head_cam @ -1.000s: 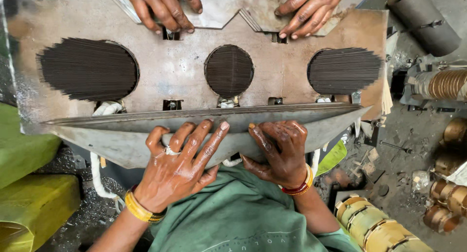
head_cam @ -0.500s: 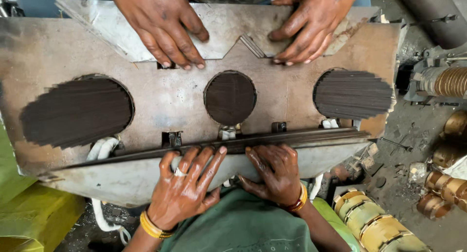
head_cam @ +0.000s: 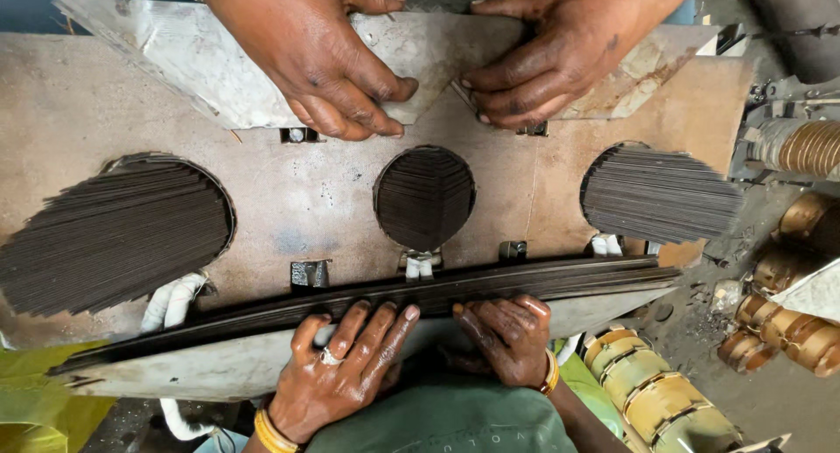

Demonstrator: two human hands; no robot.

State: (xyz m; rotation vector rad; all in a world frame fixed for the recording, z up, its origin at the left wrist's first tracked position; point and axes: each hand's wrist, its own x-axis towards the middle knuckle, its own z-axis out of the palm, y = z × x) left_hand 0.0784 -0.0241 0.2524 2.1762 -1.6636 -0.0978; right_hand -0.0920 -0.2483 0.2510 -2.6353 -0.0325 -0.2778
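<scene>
A long stack of thin dark metal sheets point(head_cam: 560, 282) stands on edge along the near side of a brown plate point(head_cam: 306, 199). A grey sheet point(head_cam: 175, 374) faces me in front of it. My left hand point(head_cam: 341, 370), with a ring and yellow bangles, lies spread over the grey sheet, fingertips on the stack's top edge. My right hand point(head_cam: 503, 339) curls over the same edge beside it. The plate has three round openings point(head_cam: 424, 198) that show packed sheet edges. Across the plate, a co-worker's two hands point(head_cam: 306, 59) press on another grey sheet point(head_cam: 166, 59).
Small metal brackets point(head_cam: 308, 274) and white tape ties point(head_cam: 175, 300) sit along the plate's near edge. Copper-wound coils point(head_cam: 805, 147) and yellow-taped coils point(head_cam: 656, 392) stand on the dirty floor at the right. Yellow-green sheeting point(head_cam: 35, 400) lies at the lower left.
The near stack has tipped up closer to the plate's edge, with my hands still on it. The co-worker's hands have come closer together on the far sheet. The view has drawn nearer.
</scene>
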